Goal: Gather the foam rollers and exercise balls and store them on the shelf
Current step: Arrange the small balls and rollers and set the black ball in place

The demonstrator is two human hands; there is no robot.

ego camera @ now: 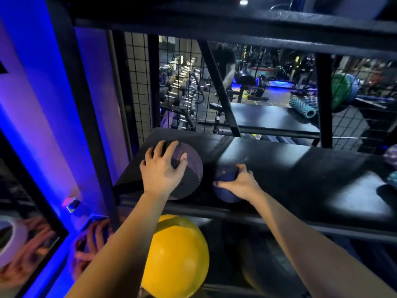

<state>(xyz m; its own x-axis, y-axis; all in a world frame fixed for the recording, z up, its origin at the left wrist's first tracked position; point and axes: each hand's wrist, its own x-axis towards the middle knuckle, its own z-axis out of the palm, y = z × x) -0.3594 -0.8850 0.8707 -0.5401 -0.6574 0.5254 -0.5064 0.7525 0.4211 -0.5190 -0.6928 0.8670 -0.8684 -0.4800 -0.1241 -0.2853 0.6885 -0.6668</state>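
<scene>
A: Fingers [172, 148] of the left hand [161, 171] spread wide, clasping a large purple-and-black textured ball [192, 168].
B: And the right hand [240, 182]?
A: Curled round a small purple rubber ball [225, 193]. Both balls sit side by side on the glossy black shelf [300, 175], with a blue-lit gym [253, 91] beyond its wire mesh [139, 72]. Both arms reach forward, palms down.

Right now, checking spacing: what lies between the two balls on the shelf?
Nothing: the head view shows only a narrow strip of bare shelf between the large dark ball and small purple ball.
</scene>
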